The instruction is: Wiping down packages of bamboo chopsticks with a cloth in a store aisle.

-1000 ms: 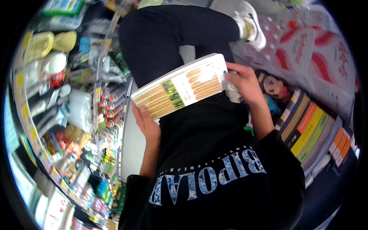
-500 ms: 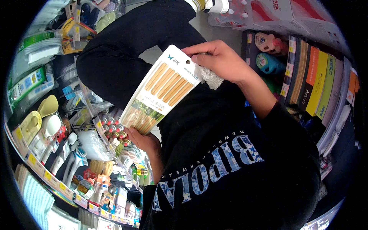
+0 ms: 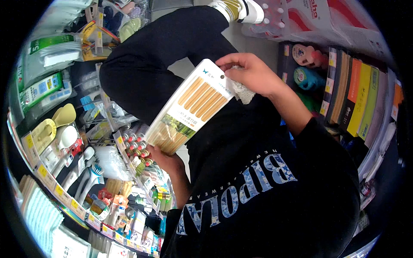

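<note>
A pack of bamboo chopsticks (image 3: 204, 101), on a white card with a hang hole and a green picture area, lies tilted across my lap. My left hand (image 3: 165, 161) grips its lower end, with the fingers partly hidden behind it. At the upper end is my right hand (image 3: 258, 75), its fingertips by the card's top corner. Bunched under those fingers is a crumpled white cloth (image 3: 243, 91), which touches or nearly touches the card's edge.
Shelves on the left hold a cream ladle (image 3: 64, 117), a blue-bristled brush (image 3: 95, 174), green packages (image 3: 43, 91) and small bottles. Teal folded towels (image 3: 41, 219) sit lower left. At right stand upright coloured boxes (image 3: 359, 99) and a blue container (image 3: 307, 77). Bottles (image 3: 269, 19) are beyond my shoe.
The view has shifted, so the surroundings sit a little further right and lower. Both hands keep their places at the pack, and the cloth stays in my right hand.
</note>
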Demonstrator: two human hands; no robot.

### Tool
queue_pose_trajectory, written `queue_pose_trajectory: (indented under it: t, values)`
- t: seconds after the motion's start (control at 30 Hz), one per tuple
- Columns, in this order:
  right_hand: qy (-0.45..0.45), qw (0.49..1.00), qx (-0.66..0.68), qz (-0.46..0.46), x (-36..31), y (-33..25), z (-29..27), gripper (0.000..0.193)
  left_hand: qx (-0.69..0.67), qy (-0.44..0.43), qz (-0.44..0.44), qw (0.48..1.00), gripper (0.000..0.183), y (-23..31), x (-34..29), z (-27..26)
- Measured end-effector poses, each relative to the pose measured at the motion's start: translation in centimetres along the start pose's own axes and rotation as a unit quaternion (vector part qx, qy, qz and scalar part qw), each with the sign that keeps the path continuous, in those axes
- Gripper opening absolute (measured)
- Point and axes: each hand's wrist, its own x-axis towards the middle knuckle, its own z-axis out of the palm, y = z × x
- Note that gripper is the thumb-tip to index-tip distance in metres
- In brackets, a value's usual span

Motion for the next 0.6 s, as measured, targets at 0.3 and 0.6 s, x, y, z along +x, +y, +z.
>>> queue_pose_trajectory:
  t: [0.3,0.6]
  values:
    - [0.045,0.996,0.066,0.044,-2.7,-1.7,-3.2,0.030,-0.491,-0.227,-0.171,0.823,0.053,1.4,1.6,-1.2]
    - [0.070,0.947,0.313,-0.007,-4.3,-5.6,-9.2,0.039,-0.538,-0.276,-0.158,0.780,0.064,7.5,2.1,0.7]
